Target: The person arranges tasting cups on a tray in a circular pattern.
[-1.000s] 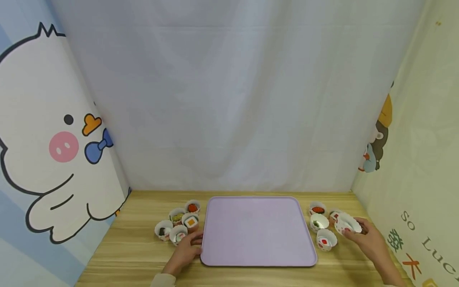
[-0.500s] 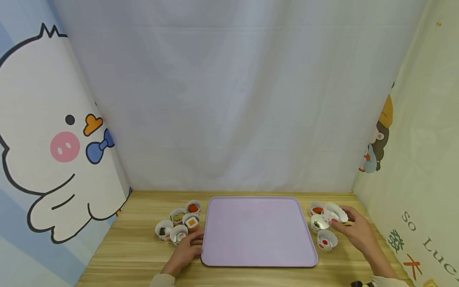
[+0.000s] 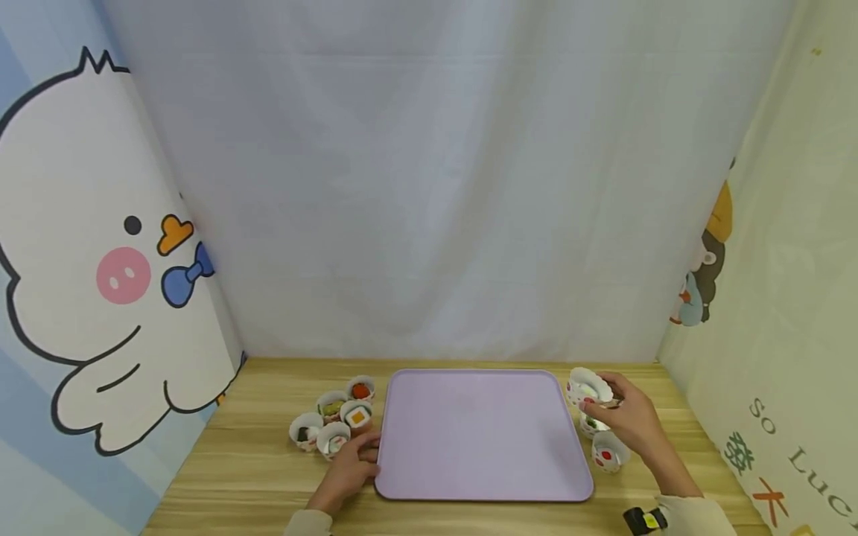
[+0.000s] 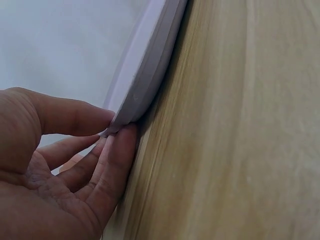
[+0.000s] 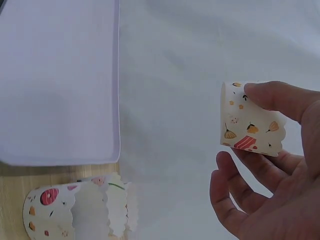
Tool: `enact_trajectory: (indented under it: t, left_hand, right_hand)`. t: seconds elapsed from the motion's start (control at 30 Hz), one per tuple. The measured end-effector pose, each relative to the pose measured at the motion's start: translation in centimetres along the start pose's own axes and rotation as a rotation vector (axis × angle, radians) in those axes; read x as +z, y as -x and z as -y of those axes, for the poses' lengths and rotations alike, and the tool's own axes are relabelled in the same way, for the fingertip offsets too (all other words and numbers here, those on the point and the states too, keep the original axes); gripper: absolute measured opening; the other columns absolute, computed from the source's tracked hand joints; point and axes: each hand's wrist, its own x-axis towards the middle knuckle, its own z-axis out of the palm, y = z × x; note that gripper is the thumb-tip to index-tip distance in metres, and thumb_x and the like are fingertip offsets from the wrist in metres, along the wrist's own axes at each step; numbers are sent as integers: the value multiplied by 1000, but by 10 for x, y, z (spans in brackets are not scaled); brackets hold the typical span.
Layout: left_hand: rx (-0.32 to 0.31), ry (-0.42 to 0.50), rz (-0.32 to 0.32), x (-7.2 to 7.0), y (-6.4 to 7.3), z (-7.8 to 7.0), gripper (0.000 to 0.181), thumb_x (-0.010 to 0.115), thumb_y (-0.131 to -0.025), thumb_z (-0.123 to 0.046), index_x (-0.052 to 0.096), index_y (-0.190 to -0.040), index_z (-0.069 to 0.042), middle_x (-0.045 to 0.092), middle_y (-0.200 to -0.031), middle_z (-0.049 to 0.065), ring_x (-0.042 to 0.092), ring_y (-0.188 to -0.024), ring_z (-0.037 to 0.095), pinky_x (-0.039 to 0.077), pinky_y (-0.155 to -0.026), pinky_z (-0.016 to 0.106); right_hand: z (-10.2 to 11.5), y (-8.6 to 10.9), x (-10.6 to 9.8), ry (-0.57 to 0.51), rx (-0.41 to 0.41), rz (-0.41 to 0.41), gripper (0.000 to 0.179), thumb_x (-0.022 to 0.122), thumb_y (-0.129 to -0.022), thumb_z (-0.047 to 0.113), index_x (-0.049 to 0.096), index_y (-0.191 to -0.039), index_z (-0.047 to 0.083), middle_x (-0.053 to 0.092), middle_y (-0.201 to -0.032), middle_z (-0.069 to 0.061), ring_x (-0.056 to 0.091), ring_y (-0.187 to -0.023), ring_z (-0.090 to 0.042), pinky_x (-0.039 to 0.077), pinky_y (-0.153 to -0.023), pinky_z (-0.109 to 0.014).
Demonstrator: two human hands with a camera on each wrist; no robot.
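My right hand (image 3: 632, 417) holds a scallop-edged paper baking cup (image 3: 588, 387) between thumb and fingers, raised over the other cups at the right. Small printed flowers and red shapes cover its side (image 5: 252, 117) in the right wrist view; something white shows inside. Below are a paper cup with green bits (image 3: 593, 426) and one with a red piece (image 3: 608, 452), partly overlapped by the hand or held cup. My left hand (image 3: 346, 469) pinches the left edge of the lilac tray (image 3: 482, 439); in the left wrist view the thumb lies on the rim (image 4: 135, 95), fingers underneath.
Left of the tray several paper cups stand grouped, including one with a red filling (image 3: 360, 389) and one with an orange square on white (image 3: 357, 416). A pale curtain (image 3: 429, 186) hangs behind the wooden table (image 3: 234, 461). Printed cloths flank both sides.
My right hand has carried the paper cup left and toward the back, from the right of the cup group to above its back cup. The left hand stays at the tray edge.
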Motion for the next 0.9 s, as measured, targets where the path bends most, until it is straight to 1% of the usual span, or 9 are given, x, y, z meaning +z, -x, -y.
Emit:
enact_trajectory:
  t: [0.13, 0.23, 0.33, 0.43, 0.57, 0.67, 0.8, 0.9]
  left_hand:
    - [-5, 13, -4, 0, 1, -1, 66, 57, -71, 17, 45, -135, 15, 54, -126, 34, 66, -97, 29, 58, -69, 37]
    - [-8, 12, -5, 1, 1, -2, 65, 57, -71, 18, 45, -136, 15, 53, -126, 33, 66, -97, 28, 58, -69, 37]
    - [-13, 4, -5, 0, 3, -3, 65, 57, -72, 18, 45, -136, 15, 53, -127, 33, 66, -96, 27, 58, -68, 36]
    - [-18, -9, -4, 0, 4, -4, 65, 56, -72, 17, 45, -136, 14, 54, -127, 32, 66, -95, 25, 57, -68, 35]
    - [-28, -22, 3, -1, 4, -5, 66, 56, -72, 16, 44, -137, 13, 54, -127, 31, 65, -93, 22, 56, -66, 34]
    - [-36, -27, 6, -2, 4, -6, 66, 56, -72, 16, 45, -137, 13, 54, -127, 30, 65, -93, 23, 56, -67, 35]
    - [-35, -26, 9, -1, 4, -5, 66, 56, -72, 16, 45, -137, 12, 55, -126, 30, 65, -93, 23, 56, -67, 35]
    - [-31, -18, 11, -1, 5, -6, 66, 56, -72, 15, 45, -137, 12, 55, -124, 30, 65, -92, 23, 57, -67, 35]
  right_hand:
    - [5, -9, 10, -8, -30, 1, 63, 77, -83, 25, 50, -135, 2, 65, -119, -21, 61, -84, -8, 53, -65, -23]
    - [7, -16, 16, -31, -27, 20, 64, 77, -83, 25, 50, -136, 3, 64, -122, -21, 62, -89, -12, 53, -68, -22]
    - [8, -23, 23, -37, -14, 40, 65, 77, -84, 26, 49, -137, 2, 62, -124, -22, 63, -95, -19, 52, -69, -24]
    - [9, -30, 30, -11, -4, 41, 65, 77, -83, 27, 49, -137, 2, 61, -125, -23, 63, -102, -29, 51, -70, -26]
    - [12, -38, 39, 3, -18, 45, 65, 77, -83, 25, 50, -136, 1, 60, -128, -24, 59, -113, -37, 50, -74, -30]
    - [19, -41, 45, 0, -24, 56, 63, 77, -83, 24, 50, -136, 2, 60, -129, -23, 58, -115, -38, 50, -75, -31]
    - [23, -47, 55, 12, -35, 54, 61, 76, -83, 25, 51, -135, 4, 60, -127, -21, 59, -110, -35, 49, -72, -29]
    - [22, -54, 64, 12, -55, 42, 60, 77, -82, 24, 53, -133, 3, 62, -124, -21, 60, -106, -33, 49, -71, -29]
